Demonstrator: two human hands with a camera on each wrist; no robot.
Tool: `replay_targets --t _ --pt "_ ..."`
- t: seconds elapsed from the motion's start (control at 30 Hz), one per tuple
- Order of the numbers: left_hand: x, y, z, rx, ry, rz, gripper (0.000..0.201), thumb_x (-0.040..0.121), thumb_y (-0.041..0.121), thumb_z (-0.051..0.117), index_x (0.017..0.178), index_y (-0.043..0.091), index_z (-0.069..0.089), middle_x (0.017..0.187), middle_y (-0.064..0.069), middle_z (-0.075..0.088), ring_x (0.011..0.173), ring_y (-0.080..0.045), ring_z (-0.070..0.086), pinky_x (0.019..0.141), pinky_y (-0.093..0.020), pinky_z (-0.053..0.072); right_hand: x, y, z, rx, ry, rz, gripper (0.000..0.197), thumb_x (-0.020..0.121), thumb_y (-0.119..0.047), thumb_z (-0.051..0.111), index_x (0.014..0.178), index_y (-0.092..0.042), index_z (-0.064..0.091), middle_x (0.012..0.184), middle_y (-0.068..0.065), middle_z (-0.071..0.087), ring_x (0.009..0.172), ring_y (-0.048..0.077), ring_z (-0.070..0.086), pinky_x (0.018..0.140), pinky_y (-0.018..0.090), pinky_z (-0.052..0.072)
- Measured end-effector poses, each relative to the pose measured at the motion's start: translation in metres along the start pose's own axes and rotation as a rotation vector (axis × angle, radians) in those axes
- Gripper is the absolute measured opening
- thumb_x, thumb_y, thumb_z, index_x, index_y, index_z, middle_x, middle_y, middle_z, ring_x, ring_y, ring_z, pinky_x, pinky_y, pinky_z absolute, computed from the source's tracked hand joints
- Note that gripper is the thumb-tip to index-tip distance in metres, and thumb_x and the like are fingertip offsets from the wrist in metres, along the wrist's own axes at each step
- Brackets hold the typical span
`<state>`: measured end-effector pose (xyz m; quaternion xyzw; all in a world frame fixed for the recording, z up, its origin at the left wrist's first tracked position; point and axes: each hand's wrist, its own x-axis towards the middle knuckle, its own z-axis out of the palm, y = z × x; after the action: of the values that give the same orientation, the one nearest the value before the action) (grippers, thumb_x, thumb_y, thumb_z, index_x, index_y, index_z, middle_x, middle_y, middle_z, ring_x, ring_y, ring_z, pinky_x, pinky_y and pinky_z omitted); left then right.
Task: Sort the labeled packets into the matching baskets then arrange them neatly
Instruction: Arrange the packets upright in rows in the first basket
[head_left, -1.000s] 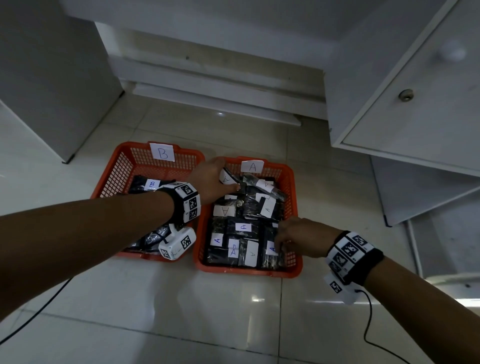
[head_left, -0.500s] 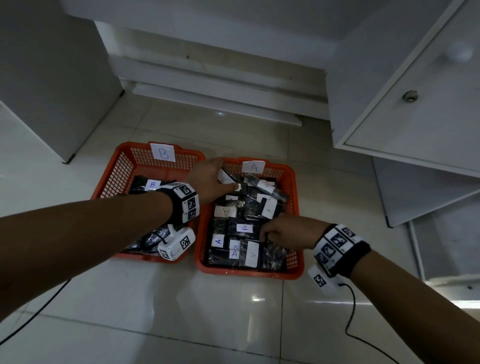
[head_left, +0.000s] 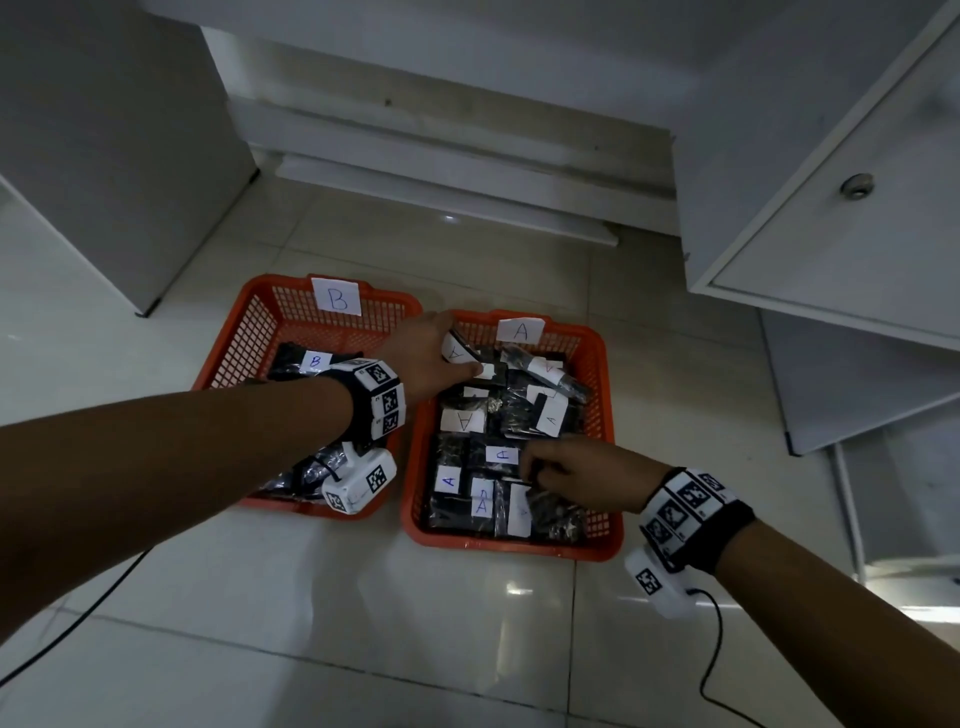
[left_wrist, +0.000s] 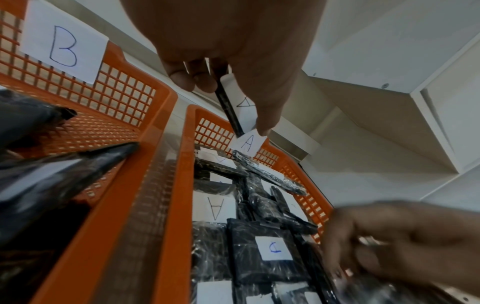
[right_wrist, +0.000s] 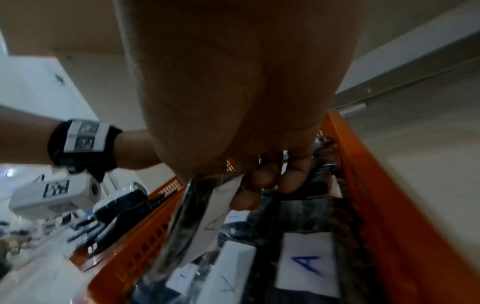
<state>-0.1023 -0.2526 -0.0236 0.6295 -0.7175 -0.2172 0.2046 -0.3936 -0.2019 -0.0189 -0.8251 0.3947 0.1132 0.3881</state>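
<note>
Two orange baskets sit side by side on the tiled floor: basket B (head_left: 249, 332) on the left, basket A (head_left: 602, 395) on the right, each with a white letter card on its far wall. Basket A holds several black packets with white "A" labels (head_left: 462, 420). My left hand (head_left: 431, 358) reaches across to basket A's far left corner and pinches a black packet labelled A (left_wrist: 230, 107) edge-up between thumb and fingers. My right hand (head_left: 566, 470) is low over basket A's near right part, fingers curled round another A-labelled packet (right_wrist: 207, 209). A B-labelled packet (head_left: 316, 360) lies in basket B.
White cabinets stand close around: one at the far left (head_left: 119, 156), one with a round knob (head_left: 857, 184) overhanging at the right. A black cable (head_left: 711, 654) trails from my right wrist across the floor tiles. Bare floor lies in front of the baskets.
My right hand moved left and farther into basket A, from its near right corner toward the middle packets. My left hand stayed at the far left corner holding its packet.
</note>
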Motion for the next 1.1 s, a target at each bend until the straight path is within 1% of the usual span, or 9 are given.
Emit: replay_targets --t 0.13,0.23,0.4,0.5,0.63,0.77,0.87,0.97,1.1 --pt "0.000 0.002 0.003 0.002 -0.027 0.016 0.059 0.079 0.055 0.078 0.125 0.023 0.059 0.111 0.005 0.066 0.096 -0.013 0.062 0.083 -0.033 0.056 0.013 -0.011 -0.006 0.190 0.237 -0.019 0.017 0.108 -0.031 0.056 0.119 -0.029 0.068 0.107 -0.016 0.068 0.092 -0.005 0.064 0.077 0.019 0.053" --pt "0.001 0.000 0.004 -0.037 -0.035 0.009 0.056 0.082 0.049 0.079 0.127 0.024 0.059 0.114 0.005 0.066 0.099 -0.013 0.062 0.084 -0.033 0.054 0.025 -0.011 -0.011 0.395 0.355 0.047 0.021 0.104 -0.029 0.064 0.123 -0.025 0.070 0.110 -0.006 0.071 0.089 0.006 0.070 0.077 0.025 0.059" --pt "0.002 -0.009 -0.003 -0.027 -0.013 0.013 0.032 0.098 0.033 0.065 0.125 0.017 0.061 0.116 -0.005 0.069 0.106 -0.023 0.065 0.086 -0.034 0.051 0.042 -0.004 -0.011 0.622 0.411 0.122 0.022 0.100 -0.005 0.068 0.122 -0.010 0.067 0.099 0.013 0.075 0.086 0.025 0.078 0.083 0.040 0.065" --pt "-0.003 -0.015 -0.011 -0.010 0.027 -0.004 0.024 0.101 0.028 0.061 0.119 0.013 0.063 0.112 -0.006 0.070 0.102 -0.023 0.065 0.078 -0.028 0.043 0.051 -0.005 -0.011 0.668 0.445 0.115 0.030 0.098 0.000 0.068 0.124 -0.015 0.065 0.091 0.015 0.075 0.083 0.027 0.079 0.080 0.040 0.066" --pt "-0.008 -0.029 -0.017 -0.020 0.056 -0.051 0.020 0.100 0.029 0.062 0.111 0.014 0.062 0.104 -0.005 0.070 0.093 -0.020 0.064 0.074 -0.029 0.042 0.057 -0.015 -0.018 0.672 0.477 0.087 0.059 0.096 0.001 0.068 0.142 -0.036 0.059 0.085 0.008 0.070 0.080 0.029 0.079 0.080 0.042 0.066" --pt "-0.009 -0.030 -0.022 -0.012 0.081 -0.052 0.017 0.100 0.030 0.061 0.109 0.015 0.060 0.092 0.005 0.061 0.084 -0.015 0.058 0.071 -0.027 0.038 0.063 -0.025 -0.026 0.581 0.516 0.083 0.040 0.094 -0.008 0.073 0.122 -0.035 0.063 0.100 0.006 0.072 0.078 0.027 0.077 0.076 0.050 0.066" --pt "-0.008 -0.028 -0.024 -0.020 0.080 -0.066 0.018 0.100 0.033 0.060 0.109 0.018 0.060 0.092 0.006 0.063 0.083 -0.015 0.060 0.069 -0.029 0.042 0.065 -0.029 -0.030 0.421 0.549 -0.009 0.038 0.091 -0.015 0.077 0.114 -0.037 0.056 0.116 -0.005 0.068 0.093 0.016 0.073 0.076 0.040 0.064" --pt "-0.008 -0.026 -0.022 -0.026 0.087 -0.058 0.017 0.099 0.036 0.061 0.108 0.022 0.061 0.097 0.004 0.067 0.085 -0.015 0.063 0.070 -0.030 0.047 0.071 -0.033 -0.026 0.062 0.552 -0.078 0.033 0.097 -0.020 0.070 0.119 -0.036 0.051 0.125 -0.005 0.060 0.102 0.012 0.064 0.080 0.030 0.056" --pt "-0.008 -0.023 -0.022 -0.043 0.095 -0.020 0.018 0.098 0.033 0.063 0.108 0.019 0.062 0.099 0.000 0.069 0.087 -0.017 0.064 0.070 -0.029 0.043 0.087 -0.031 -0.008 -0.349 0.409 -0.116 0.048 0.096 -0.014 0.064 0.140 -0.028 0.051 0.126 0.005 0.055 0.110 0.025 0.057 0.083 0.038 0.052"
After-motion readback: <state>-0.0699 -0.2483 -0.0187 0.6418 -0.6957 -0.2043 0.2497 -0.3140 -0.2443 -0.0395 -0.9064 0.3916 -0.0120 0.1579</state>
